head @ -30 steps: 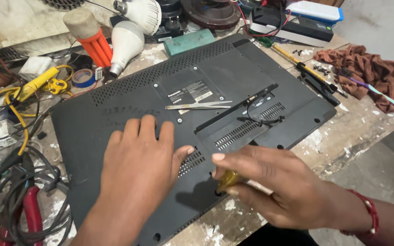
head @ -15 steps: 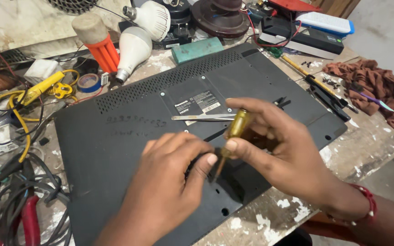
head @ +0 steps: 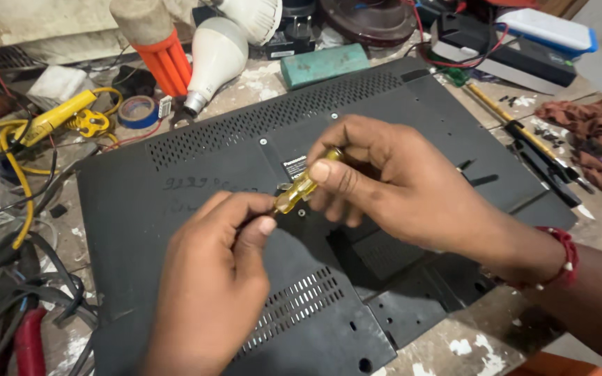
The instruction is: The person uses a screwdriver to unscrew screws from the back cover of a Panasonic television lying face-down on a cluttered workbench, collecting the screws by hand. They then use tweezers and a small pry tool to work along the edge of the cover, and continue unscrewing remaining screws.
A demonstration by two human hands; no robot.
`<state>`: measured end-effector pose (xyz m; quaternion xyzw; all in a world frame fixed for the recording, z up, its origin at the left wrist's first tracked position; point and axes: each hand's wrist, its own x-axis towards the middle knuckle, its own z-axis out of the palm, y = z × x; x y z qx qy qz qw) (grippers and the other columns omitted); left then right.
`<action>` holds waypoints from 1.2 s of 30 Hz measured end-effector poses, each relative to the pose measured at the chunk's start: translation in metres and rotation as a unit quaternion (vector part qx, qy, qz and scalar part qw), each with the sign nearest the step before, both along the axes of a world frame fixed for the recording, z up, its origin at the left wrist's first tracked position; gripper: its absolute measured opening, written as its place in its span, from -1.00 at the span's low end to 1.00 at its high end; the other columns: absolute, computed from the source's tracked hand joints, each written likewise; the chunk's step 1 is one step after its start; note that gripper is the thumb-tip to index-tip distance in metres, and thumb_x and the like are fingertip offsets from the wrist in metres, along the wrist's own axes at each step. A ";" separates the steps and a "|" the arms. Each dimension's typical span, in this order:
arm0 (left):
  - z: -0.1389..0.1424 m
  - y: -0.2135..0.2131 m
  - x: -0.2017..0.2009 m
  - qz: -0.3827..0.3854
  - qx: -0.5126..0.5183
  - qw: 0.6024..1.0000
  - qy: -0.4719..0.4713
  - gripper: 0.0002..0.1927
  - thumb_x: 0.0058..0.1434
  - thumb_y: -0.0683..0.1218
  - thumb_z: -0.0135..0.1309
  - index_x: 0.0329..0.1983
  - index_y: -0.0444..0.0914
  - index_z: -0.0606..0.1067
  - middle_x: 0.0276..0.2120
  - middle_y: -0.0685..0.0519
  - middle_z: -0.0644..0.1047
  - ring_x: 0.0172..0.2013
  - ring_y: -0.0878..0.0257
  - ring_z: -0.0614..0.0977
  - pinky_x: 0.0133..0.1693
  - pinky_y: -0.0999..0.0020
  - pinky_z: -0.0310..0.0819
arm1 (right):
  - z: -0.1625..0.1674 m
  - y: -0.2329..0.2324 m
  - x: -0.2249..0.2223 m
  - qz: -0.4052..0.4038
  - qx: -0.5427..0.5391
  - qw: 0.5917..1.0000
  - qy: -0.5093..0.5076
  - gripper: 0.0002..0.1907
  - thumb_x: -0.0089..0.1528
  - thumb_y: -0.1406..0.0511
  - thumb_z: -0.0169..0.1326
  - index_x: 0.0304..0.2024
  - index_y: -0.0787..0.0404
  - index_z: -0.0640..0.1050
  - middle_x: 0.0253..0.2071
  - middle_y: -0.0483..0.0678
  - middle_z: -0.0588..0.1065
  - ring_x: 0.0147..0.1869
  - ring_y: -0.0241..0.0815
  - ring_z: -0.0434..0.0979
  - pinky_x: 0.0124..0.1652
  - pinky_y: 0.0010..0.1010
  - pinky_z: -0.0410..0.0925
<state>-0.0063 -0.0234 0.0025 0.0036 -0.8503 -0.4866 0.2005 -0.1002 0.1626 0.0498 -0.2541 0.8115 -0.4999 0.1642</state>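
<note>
From the head camera, your right hand [head: 398,188] is closed around a small screwdriver with a translucent yellow plastic handle [head: 304,186]; its thumb lies along the top of the handle and the other fingers curl under it. The screwdriver slants from upper right to lower left, above the middle of a large black plastic back cover of a flat screen [head: 196,202] that lies face down on the tabletop [head: 468,345]. Your left hand [head: 210,278] meets the tool at its lower end: the thumb and forefinger are pinched narrow there, touching the tip of the handle, and the shaft is hidden behind them, so you cannot tell whether it reaches the cover. A red bead bracelet [head: 564,256] sits on your right wrist.

On the cover, long rows of vent slots [head: 280,118] run near the far edge, and a shorter slotted patch [head: 301,303] lies just beside your left hand. Beyond the far edge stand a white bulb with a metal base [head: 214,59], an orange ribbed lamp body [head: 165,59] and a flat teal block [head: 325,64]. To the left, well apart from your hands, lie a yellow-handled tool with yellow cable [head: 50,125], a small roll of blue tape [head: 137,111] and a tangle of dark cables [head: 15,278]. To the right, a long yellow-shafted screwdriver [head: 506,118] rests beside a crumpled reddish-brown rag [head: 597,136].
</note>
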 end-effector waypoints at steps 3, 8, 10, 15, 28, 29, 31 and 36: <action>-0.008 -0.005 -0.006 0.011 0.005 0.999 -0.032 -0.85 0.22 -0.24 0.09 -0.17 -0.27 0.61 -0.44 0.00 0.56 -0.50 0.21 0.53 -0.49 0.35 0.38 | -0.010 0.000 -0.002 0.013 -0.023 0.999 0.029 -0.75 0.34 0.21 0.07 -0.10 0.29 0.51 -0.43 -0.10 0.56 -0.41 -0.39 0.55 -0.42 -0.53 0.44; -0.021 -0.007 -0.011 -0.087 0.117 0.989 -0.002 -0.86 0.22 -0.25 0.18 -0.15 -0.30 0.59 -0.33 0.12 0.61 -0.36 0.41 0.61 -0.34 0.48 0.46 | -0.018 0.010 -0.007 0.046 -0.105 0.992 -0.043 -0.75 0.35 0.23 0.12 -0.06 0.31 0.53 -0.38 -0.09 0.53 -0.43 -0.36 0.55 -0.46 -0.48 0.47; -0.025 -0.005 -0.014 -0.120 0.149 0.982 -0.005 -0.83 0.20 -0.23 0.24 -0.14 -0.30 0.59 -0.33 0.12 0.61 -0.31 0.45 0.61 -0.28 0.51 0.48 | -0.020 0.015 -0.010 0.059 -0.135 0.986 -0.083 -0.73 0.35 0.24 0.13 -0.04 0.33 0.55 -0.34 -0.07 0.52 -0.39 -0.34 0.55 -0.43 -0.45 0.49; -0.026 -0.003 -0.013 -0.179 0.216 0.958 -0.063 -0.77 0.17 -0.17 0.31 -0.11 -0.29 0.61 -0.30 0.13 0.66 -0.30 0.46 0.64 -0.26 0.51 0.52 | -0.019 0.035 -0.005 0.091 -0.153 0.982 -0.057 -0.71 0.37 0.20 0.10 -0.03 0.31 0.54 -0.26 -0.03 0.58 -0.30 -0.35 0.62 -0.33 -0.50 0.54; -0.023 -0.004 -0.010 -0.114 0.247 0.956 -0.108 -0.77 0.28 -0.13 0.23 -0.04 -0.34 0.63 -0.37 0.19 0.51 -0.43 0.53 0.40 -0.41 0.59 0.33 | -0.007 0.075 0.040 0.169 -0.012 0.984 -0.050 -0.68 0.37 0.11 0.08 -0.11 0.25 0.54 -0.26 -0.08 0.65 -0.21 -0.28 0.67 -0.25 -0.38 0.50; -0.022 -0.002 -0.011 -0.103 0.235 0.959 -0.123 -0.77 0.24 -0.12 0.22 -0.08 -0.32 0.63 -0.40 0.20 0.51 -0.45 0.54 0.40 -0.41 0.60 0.35 | -0.004 0.076 0.043 0.172 -0.001 0.983 -0.057 -0.68 0.36 0.11 0.09 -0.11 0.25 0.55 -0.26 -0.08 0.65 -0.22 -0.27 0.68 -0.25 -0.37 0.49; -0.016 0.000 -0.009 -0.097 0.220 0.961 -0.138 -0.77 0.20 -0.12 0.21 -0.12 -0.31 0.63 -0.43 0.22 0.51 -0.46 0.54 0.41 -0.41 0.59 0.37 | 0.005 0.076 0.048 0.195 0.012 0.980 -0.038 -0.70 0.36 0.12 0.08 -0.12 0.25 0.54 -0.25 -0.09 0.64 -0.21 -0.26 0.70 -0.23 -0.36 0.50; -0.004 0.004 0.000 -0.120 0.188 0.966 -0.134 -0.79 0.22 -0.11 0.20 -0.13 -0.30 0.62 -0.46 0.21 0.53 -0.45 0.51 0.45 -0.40 0.55 0.40 | 0.018 0.076 0.061 0.219 0.020 0.975 0.023 -0.76 0.36 0.17 0.09 -0.20 0.23 0.51 -0.25 -0.09 0.61 -0.19 -0.21 0.71 -0.22 -0.36 0.50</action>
